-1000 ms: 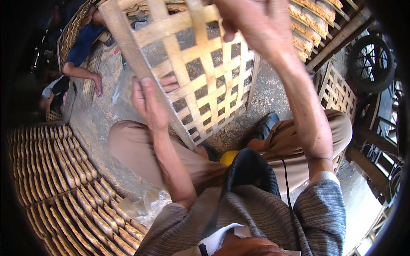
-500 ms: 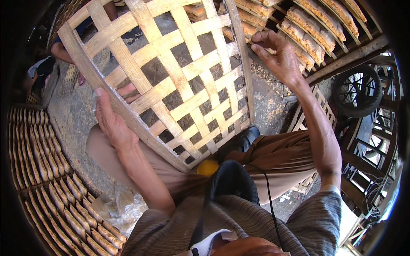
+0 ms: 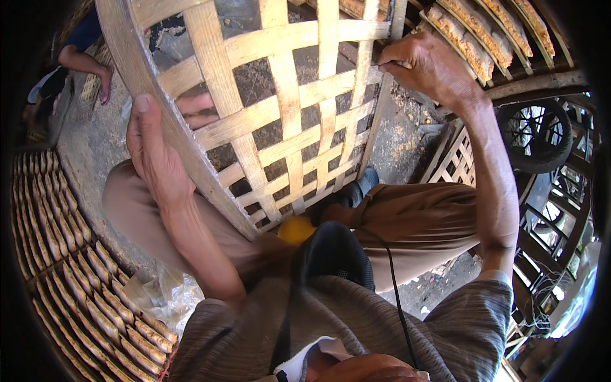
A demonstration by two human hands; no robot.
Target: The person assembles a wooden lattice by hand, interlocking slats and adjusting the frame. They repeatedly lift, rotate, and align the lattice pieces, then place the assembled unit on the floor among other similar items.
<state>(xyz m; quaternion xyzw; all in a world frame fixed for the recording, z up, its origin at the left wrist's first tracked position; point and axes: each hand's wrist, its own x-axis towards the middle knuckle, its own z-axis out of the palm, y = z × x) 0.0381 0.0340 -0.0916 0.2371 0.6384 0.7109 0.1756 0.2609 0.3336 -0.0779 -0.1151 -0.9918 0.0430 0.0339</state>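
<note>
A large woven bamboo tray (image 3: 290, 118) with a wooden frame stands tilted in front of me, its lower end at my lap. My left hand (image 3: 159, 156) is closed round the frame's left rail, thumb on the near side and the other fingers partly showing through the lattice. Up at the right rail, my right hand (image 3: 423, 67) is closed in a pinch, its fingertips against the wood. Whatever lies between those fingertips is too small to make out. Something round and yellow (image 3: 296, 230) shows below the tray's lower edge, partly covered.
Racks of orange-brown slabs (image 3: 471, 48) stand at the upper right, and more slab rows (image 3: 95, 305) fill the lower left. Another lattice tray (image 3: 457, 159) leans at right, near a spoked wheel (image 3: 534, 134). A clear plastic bag (image 3: 162, 293) lies by my left side. Another person's leg (image 3: 89, 67) shows far left.
The tray has turned and shifted slightly as my left hand moved left. My right hand has come onto the right rail, its fingers now pinched against it.
</note>
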